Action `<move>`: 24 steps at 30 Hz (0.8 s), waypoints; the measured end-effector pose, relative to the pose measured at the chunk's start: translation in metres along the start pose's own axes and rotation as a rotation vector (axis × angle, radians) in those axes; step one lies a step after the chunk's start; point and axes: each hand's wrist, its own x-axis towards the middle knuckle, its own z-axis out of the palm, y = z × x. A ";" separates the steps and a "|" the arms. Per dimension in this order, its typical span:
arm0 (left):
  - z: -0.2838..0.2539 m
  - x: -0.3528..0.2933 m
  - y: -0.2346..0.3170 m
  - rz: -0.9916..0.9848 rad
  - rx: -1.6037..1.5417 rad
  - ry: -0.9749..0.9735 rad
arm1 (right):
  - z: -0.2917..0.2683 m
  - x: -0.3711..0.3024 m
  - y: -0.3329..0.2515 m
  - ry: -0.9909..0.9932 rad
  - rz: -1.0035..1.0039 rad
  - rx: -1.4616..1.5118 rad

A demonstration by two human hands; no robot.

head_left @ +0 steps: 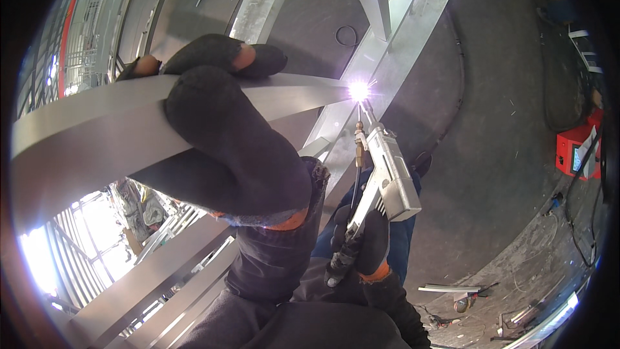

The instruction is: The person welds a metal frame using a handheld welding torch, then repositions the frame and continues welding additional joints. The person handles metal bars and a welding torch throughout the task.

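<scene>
our left hand (242, 145) is clasped over one bar (97, 113); our right hand (373, 240) is closed round the grip of one torch (389, 165). beyond the right hand, its tip meets one arc (359, 92) where bar joins beam (402, 58). one red box (568, 152) stands well right of that hand.

Passable right of torch (394, 171), above floor (497, 110), as far as red box (568, 152). Blocked leftward by wide bar (97, 132), ahead by beam (402, 48) and arc (359, 91). Tight between torch and left sleeve (271, 262).
</scene>
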 end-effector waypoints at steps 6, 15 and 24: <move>-0.002 0.005 -0.008 0.107 0.186 -0.059 | -0.010 0.001 0.005 -0.034 0.005 -0.072; 0.008 0.005 -0.008 0.027 0.035 0.022 | -0.006 -0.002 -0.001 -0.024 0.048 -0.032; -0.002 -0.009 -0.019 -0.002 -0.116 -0.005 | -0.004 -0.017 -0.008 0.060 -0.127 0.020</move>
